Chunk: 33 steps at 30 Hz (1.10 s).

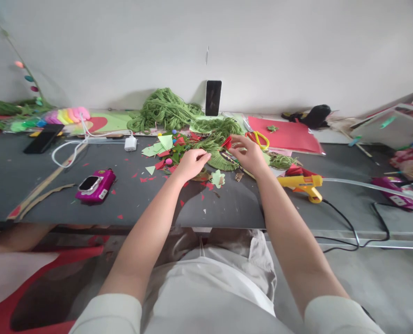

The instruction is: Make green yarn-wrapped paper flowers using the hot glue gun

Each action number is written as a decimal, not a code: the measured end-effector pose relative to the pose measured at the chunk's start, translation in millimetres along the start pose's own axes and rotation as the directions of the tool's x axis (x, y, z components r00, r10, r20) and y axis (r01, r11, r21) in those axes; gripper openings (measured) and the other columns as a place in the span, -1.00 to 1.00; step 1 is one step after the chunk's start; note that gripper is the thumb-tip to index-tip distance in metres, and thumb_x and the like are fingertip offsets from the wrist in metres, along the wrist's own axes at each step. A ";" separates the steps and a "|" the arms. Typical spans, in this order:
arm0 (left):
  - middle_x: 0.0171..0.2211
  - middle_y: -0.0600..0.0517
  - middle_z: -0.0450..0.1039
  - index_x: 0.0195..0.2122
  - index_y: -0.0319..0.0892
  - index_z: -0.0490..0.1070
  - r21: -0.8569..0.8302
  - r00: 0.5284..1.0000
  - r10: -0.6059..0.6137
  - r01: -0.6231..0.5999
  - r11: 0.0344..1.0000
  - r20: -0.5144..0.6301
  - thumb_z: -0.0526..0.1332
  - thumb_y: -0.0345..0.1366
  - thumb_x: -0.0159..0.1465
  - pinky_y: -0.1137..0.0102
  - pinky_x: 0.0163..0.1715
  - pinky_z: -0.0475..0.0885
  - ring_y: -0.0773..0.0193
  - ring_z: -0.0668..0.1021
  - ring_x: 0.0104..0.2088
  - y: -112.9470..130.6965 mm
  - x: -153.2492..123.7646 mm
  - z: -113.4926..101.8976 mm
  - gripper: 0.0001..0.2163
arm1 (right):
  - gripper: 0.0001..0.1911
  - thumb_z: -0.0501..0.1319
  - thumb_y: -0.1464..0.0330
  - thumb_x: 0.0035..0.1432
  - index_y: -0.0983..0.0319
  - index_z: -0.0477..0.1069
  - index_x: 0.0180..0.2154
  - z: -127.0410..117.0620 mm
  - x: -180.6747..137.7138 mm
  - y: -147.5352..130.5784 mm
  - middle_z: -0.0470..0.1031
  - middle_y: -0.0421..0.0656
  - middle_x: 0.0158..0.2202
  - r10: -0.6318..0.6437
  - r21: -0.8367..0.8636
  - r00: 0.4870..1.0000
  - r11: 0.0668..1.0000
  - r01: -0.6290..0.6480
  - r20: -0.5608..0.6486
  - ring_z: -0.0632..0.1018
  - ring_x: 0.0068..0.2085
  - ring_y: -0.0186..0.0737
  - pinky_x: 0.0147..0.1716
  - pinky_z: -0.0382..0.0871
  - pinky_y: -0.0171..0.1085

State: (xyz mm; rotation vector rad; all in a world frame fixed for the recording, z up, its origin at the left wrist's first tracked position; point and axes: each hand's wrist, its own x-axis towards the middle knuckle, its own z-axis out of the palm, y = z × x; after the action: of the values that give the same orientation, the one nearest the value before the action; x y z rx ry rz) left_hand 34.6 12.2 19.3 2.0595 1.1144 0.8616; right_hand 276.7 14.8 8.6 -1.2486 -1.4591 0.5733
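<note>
red folded pc (226, 143) in r grip (235, 144), nr stringy grn yarn (232, 126)

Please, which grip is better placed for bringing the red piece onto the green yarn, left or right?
Probably the right grip: it holds the red piece close to the green yarn. The left grip shows nothing clearly held.

Soft, muted light leaves the wall (262, 55) grey, palest near 12 o'clock. The smartphone (213, 98) and green yarn heap (168, 109) cast faint shadows toward 9 o'clock; darker ones lie below the left hand (192, 164) and right hand (250, 155). Edges stretch at 3 and 9 o'clock; fine detail smears.
</note>
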 end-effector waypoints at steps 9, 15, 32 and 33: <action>-0.57 0.11 0.16 -0.52 -0.12 0.18 -0.023 0.999 -0.009 0.010 1.000 0.033 0.13 -0.10 0.41 0.32 -0.42 0.11 0.30 0.24 -0.51 5.0 -1.3 0.0 -0.63 | -0.60 0.51 0.05 -0.01 0.17 0.45 -0.41 4.0 -3.1 -7.9 0.53 -0.23 -0.49 -0.015 0.108 1.000 0.994 0.013 0.013 0.48 -0.48 -0.29 -0.43 0.42 -0.25; -0.57 0.10 0.20 -0.52 -0.13 0.21 -0.021 0.999 -0.024 0.025 0.999 0.039 0.13 -0.09 0.42 0.32 -0.41 0.12 0.29 0.26 -0.51 4.6 -1.7 -1.4 -0.62 | -0.39 0.35 -0.13 0.17 0.16 0.28 -0.61 2.1 -5.2 -13.5 0.26 -0.29 -0.72 0.046 0.088 0.996 0.995 -0.053 0.078 0.24 -0.64 -0.39 -0.60 0.21 -0.28; -0.53 0.09 0.35 -0.46 -0.15 0.32 -0.065 1.000 -0.001 0.001 0.998 -0.005 0.15 -0.04 0.42 0.36 -0.42 0.20 0.31 0.34 -0.51 -4.9 1.1 -1.1 -0.63 | -0.48 0.54 -0.07 -0.08 0.16 0.45 -0.35 -2.2 -8.9 -23.6 0.47 -0.22 -0.45 0.062 0.457 0.965 0.872 -0.177 0.255 0.46 -0.44 -0.30 -0.39 0.44 -0.25; -0.53 0.08 0.36 -0.46 -0.15 0.33 -0.065 1.000 -0.004 0.003 0.998 -0.006 0.15 -0.04 0.42 0.36 -0.42 0.21 0.30 0.35 -0.51 -5.9 1.4 -0.8 -0.63 | -0.50 0.53 -0.06 -0.05 0.15 0.47 -0.31 -3.1 -9.3 -24.9 0.48 -0.21 -0.43 0.065 0.486 0.958 0.851 -0.200 0.281 0.47 -0.42 -0.29 -0.38 0.45 -0.25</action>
State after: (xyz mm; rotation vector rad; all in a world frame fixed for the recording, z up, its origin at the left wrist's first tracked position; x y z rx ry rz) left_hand 31.9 16.2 15.5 2.0023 1.0785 0.8916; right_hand 268.8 -2.7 27.2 -0.8735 -1.3066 1.1718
